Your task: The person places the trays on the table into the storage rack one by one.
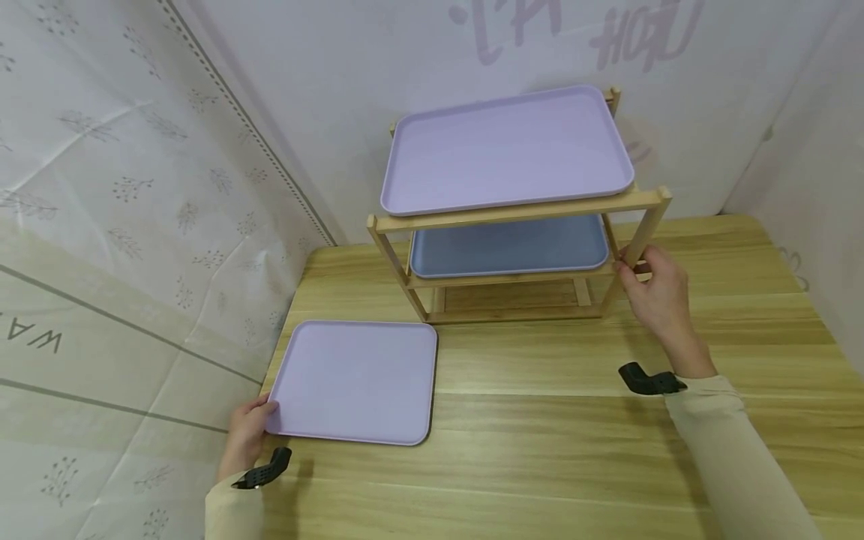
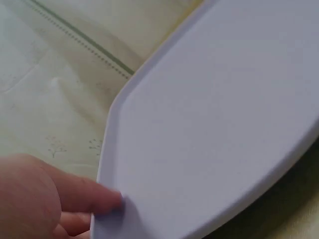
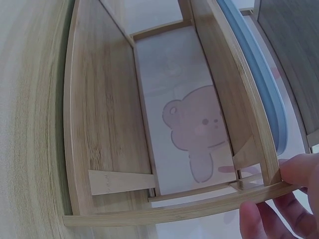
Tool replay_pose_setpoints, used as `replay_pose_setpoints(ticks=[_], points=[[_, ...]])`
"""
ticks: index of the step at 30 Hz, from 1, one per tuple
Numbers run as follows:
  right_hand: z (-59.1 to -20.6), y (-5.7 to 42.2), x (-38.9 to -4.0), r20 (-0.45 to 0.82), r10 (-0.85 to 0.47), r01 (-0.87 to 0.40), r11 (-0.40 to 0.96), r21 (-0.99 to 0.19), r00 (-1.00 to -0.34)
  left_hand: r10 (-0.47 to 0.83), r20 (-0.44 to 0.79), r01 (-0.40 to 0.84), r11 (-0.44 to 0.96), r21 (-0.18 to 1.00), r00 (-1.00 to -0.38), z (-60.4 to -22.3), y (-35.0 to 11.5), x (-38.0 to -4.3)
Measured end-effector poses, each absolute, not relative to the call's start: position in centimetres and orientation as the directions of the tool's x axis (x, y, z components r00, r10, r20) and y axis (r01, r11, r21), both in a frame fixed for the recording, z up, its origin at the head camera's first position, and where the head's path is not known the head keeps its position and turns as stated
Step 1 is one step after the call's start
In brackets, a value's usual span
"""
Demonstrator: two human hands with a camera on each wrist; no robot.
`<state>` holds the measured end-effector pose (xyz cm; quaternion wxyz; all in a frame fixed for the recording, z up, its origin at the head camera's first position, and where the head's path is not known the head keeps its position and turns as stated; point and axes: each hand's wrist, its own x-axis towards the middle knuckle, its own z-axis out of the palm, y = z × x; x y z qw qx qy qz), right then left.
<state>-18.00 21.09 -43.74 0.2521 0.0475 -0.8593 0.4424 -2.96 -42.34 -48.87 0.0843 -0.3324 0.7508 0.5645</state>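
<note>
A lilac tray [image 1: 354, 382] lies at the left of the wooden table. My left hand [image 1: 247, 433] pinches its near left corner; in the left wrist view the thumb [image 2: 94, 194] presses over the rim, with the other fingers partly hidden below. My right hand [image 1: 660, 296] grips the right front post of a wooden three-tier rack [image 1: 520, 214], fingers around the bar in the right wrist view. On the rack's top tier sits a larger-looking lilac tray [image 1: 506, 150]. Below it, a blue tray [image 1: 509, 247] rests on the middle tier. The bottom shelf [image 1: 509, 296] shows bare wood.
The wooden table [image 1: 526, 450] extends in front of the rack and to its right. A patterned cloth [image 1: 135, 262] hangs along the left side, close to my left hand. Behind the rack stands a pale printed cloth backdrop [image 1: 324, 90], and another pale cloth [image 1: 810, 150] borders the right side.
</note>
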Motion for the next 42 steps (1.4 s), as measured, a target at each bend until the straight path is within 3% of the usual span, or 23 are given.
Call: replay_pose_setpoints(ticks=[12,31,42], points=[[-43.9,21.1,-18.1,0.494,0.135,-0.323,0.608,-0.726,-0.859,-0.313,-0.562,-0.616,0.104,0.781,-0.766,-49.0,-42.3,-2.6],[-43.8,21.0,-18.0,0.481,0.139,-0.307,0.613,-0.728,-0.865,-0.129,-0.605,-0.585,-0.163,0.794,-0.786,-49.5,-42.6,-2.1],[-43.9,21.2,-18.1,0.485,0.140,-0.316,0.600,-0.735,-0.863,-0.074,-0.575,-0.566,-0.115,0.817,-0.815,-49.8,-41.6,-2.1]])
